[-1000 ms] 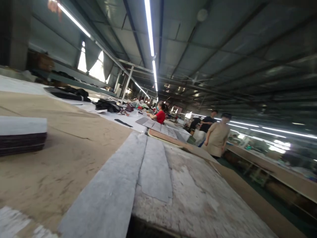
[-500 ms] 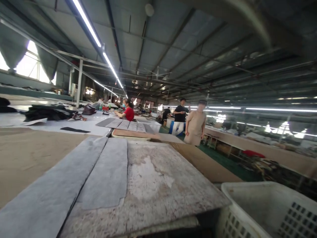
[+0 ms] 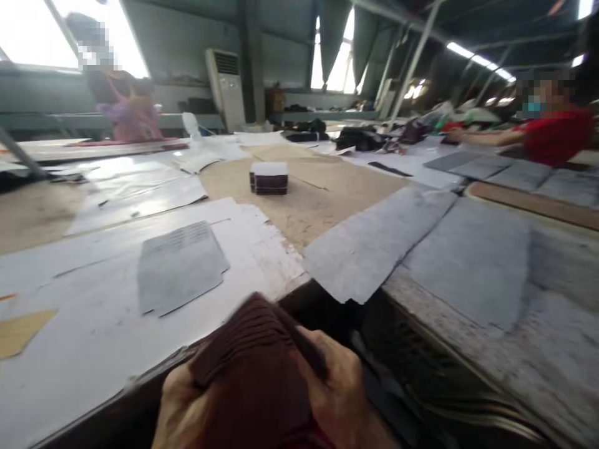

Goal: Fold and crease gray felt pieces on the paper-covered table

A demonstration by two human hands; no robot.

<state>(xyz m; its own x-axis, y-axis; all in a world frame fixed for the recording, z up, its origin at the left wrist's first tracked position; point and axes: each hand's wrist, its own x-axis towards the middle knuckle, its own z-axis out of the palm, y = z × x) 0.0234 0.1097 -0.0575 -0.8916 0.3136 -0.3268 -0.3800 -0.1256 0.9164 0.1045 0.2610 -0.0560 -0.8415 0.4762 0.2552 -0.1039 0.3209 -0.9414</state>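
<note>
Between my two hands is a dark maroon leather-like piece (image 3: 257,374) with a row of stepped, overlapping slots along its upper part. My left hand (image 3: 180,405) grips its left edge, and my right hand (image 3: 334,380) is wrapped round the right edge. The piece is bent upward in the middle, just off the front edge of the white-covered table (image 3: 93,362). Beyond it on that table lies a flat grey piece (image 3: 182,271) with similar slotted lines. Farther back, a small bundled stack (image 3: 269,179) of dark pieces with a white top sits on brown paper.
Long grey sheets (image 3: 379,243) span the dark gap to the right-hand table (image 3: 552,312). A tan scrap (image 3: 23,333) lies at the left. One person (image 3: 126,106) stands across the table; another in red (image 3: 556,131) is at the right. Dark material (image 3: 360,138) is piled behind.
My view has swung left and down from the aisle and white basket to the table. Both my hands and the maroon piece have come into sight.
</note>
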